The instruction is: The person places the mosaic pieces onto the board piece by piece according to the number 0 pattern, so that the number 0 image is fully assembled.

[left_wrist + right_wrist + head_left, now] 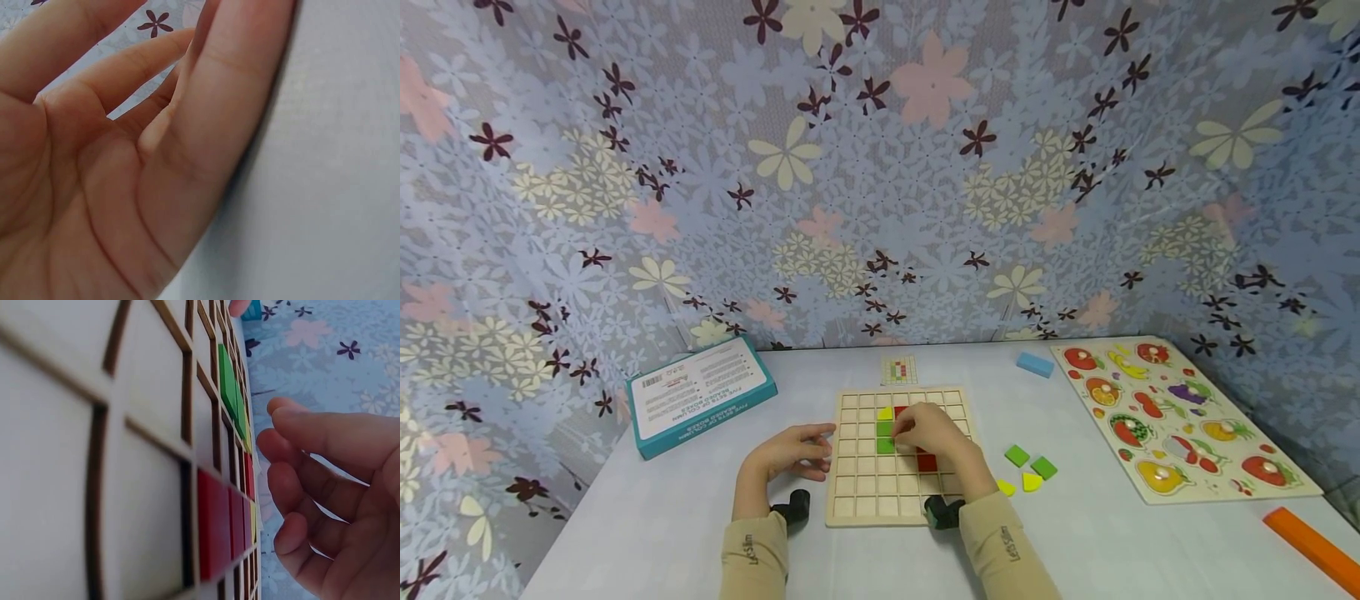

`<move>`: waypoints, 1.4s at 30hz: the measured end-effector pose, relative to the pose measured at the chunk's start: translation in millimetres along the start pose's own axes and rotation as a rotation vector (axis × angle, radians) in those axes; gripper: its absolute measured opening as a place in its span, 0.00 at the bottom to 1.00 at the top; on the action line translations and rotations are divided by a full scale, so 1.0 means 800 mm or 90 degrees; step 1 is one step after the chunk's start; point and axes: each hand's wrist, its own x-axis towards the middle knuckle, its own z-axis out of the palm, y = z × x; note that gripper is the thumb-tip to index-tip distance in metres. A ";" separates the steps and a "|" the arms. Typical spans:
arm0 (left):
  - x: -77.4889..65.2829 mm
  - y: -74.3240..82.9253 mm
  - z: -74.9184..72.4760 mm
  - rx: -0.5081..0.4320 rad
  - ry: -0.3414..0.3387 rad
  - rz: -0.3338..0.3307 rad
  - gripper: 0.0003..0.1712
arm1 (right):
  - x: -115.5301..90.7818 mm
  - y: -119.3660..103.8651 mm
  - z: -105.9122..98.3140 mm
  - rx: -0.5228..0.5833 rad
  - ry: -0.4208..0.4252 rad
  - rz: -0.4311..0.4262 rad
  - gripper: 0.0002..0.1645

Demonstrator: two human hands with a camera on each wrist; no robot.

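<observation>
A wooden grid board lies flat on the table between both hands. Set in its squares are green tiles, a yellow piece and red tiles. My right hand hovers over the board beside the green tiles. In the right wrist view its fingers are loosely bent, with nothing between them and the tiles a little way off. Just left of the board, my left hand rests with relaxed fingers, its palm bare in the left wrist view.
Loose green tiles and yellow pieces lie right of the board. Behind it is a small pattern card. A teal box sits at left, a blue block and fruit puzzle at right, near an orange bar.
</observation>
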 end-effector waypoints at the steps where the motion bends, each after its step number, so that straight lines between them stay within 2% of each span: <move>1: 0.000 0.000 0.000 0.001 0.000 0.001 0.34 | -0.002 0.001 -0.001 0.006 0.003 -0.001 0.03; 7: 0.000 0.001 0.000 0.002 0.002 0.002 0.34 | -0.009 0.011 -0.010 0.041 0.020 0.000 0.04; 14: -0.002 0.002 0.001 0.002 0.000 0.002 0.34 | -0.014 0.027 -0.019 0.035 0.031 -0.004 0.04; 19: -0.001 0.001 0.001 -0.001 0.001 -0.001 0.34 | -0.022 0.034 -0.029 0.055 0.032 0.024 0.06; 26: 0.000 0.000 0.001 0.002 0.000 0.001 0.34 | -0.040 0.050 -0.050 0.064 0.062 0.070 0.07; 33: -0.001 0.001 0.000 0.002 0.002 0.004 0.35 | -0.057 0.074 -0.072 0.051 0.072 0.083 0.07; 42: -0.002 0.001 0.002 0.002 0.002 0.004 0.34 | -0.071 0.095 -0.085 0.044 0.083 0.115 0.08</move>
